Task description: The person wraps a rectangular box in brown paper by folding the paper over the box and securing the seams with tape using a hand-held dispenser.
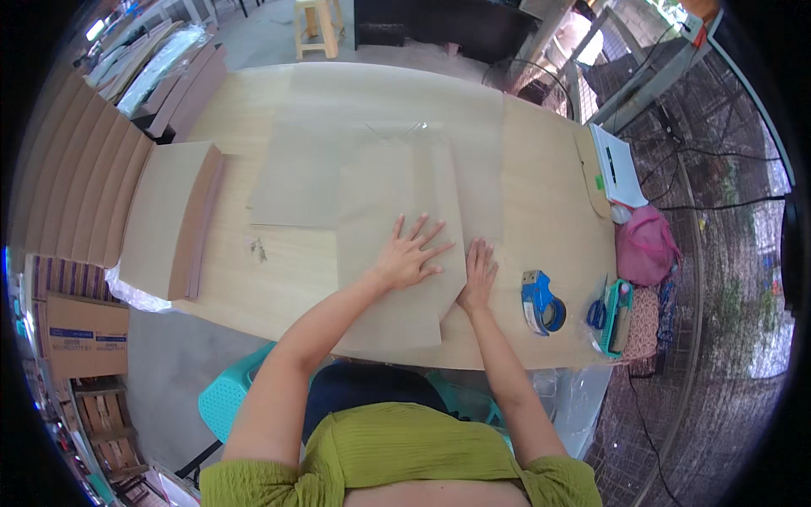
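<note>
Wooden worktable (253,279) filled the view, seen from above at an open-sided workshop. Nearest the person, the left hand (410,253) lay flat with fingers spread on a brown paper sheet (397,220), which sat at the table's middle with its near edge reaching the table's front. The right hand (478,275) rested just beside it, fingers together and extended along the sheet's right edge, gripping nothing. To the right stood a blue tape dispenser (541,302) and, nearer the table's end, blue-handled scissors (597,313), both untouched. Farther off, another flat sheet (296,182) lay partly under the first, and a stack of brown sheets (173,215) waited at the left. Judged from this, pressing or creasing was under way, while taping appeared not yet begun.
</note>
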`<state>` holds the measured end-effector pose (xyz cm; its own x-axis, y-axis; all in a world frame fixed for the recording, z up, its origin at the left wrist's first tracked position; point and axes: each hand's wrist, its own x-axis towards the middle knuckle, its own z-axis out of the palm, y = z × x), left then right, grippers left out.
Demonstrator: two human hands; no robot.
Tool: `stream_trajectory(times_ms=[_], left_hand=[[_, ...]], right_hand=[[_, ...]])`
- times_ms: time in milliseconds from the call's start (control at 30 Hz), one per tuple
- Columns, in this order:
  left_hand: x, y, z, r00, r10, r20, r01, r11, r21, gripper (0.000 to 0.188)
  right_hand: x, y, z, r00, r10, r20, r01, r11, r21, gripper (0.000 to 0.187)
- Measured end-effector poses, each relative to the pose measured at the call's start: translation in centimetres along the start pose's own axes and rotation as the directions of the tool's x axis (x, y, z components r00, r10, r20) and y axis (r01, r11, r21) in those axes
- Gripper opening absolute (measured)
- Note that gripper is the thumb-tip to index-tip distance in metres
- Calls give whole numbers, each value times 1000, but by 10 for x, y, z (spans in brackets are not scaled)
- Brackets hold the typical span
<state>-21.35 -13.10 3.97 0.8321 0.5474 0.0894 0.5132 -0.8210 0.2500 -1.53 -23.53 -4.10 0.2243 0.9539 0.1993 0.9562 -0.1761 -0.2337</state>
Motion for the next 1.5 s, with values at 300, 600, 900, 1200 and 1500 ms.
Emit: stream_trajectory(times_ms=[300, 600, 900, 1200, 1500], left_hand=[[-11, -11, 4, 997, 15, -71, -15, 1000, -7, 61], [-9, -12, 5, 993, 27, -114, -34, 997, -62, 60], [1, 0, 4, 992, 41, -118, -50, 996, -79, 59], [-11, -13, 7, 998, -14, -60, 11, 999, -43, 64], [-51, -51, -50, 916, 311, 254, -315, 949, -27, 113]], right_hand=[[-75, -80, 18, 985, 170, -41, -174, 937, -303, 79], [-120, -180, -88, 595, -470, 652, -121, 749, 651, 31], [-33, -8, -56, 658, 301, 690, -699, -97, 709, 14], [-109, -78, -54, 574, -121, 810, -813, -205, 545, 16], [-180, -108, -60, 755, 16, 656, -655, 52, 754, 34]])
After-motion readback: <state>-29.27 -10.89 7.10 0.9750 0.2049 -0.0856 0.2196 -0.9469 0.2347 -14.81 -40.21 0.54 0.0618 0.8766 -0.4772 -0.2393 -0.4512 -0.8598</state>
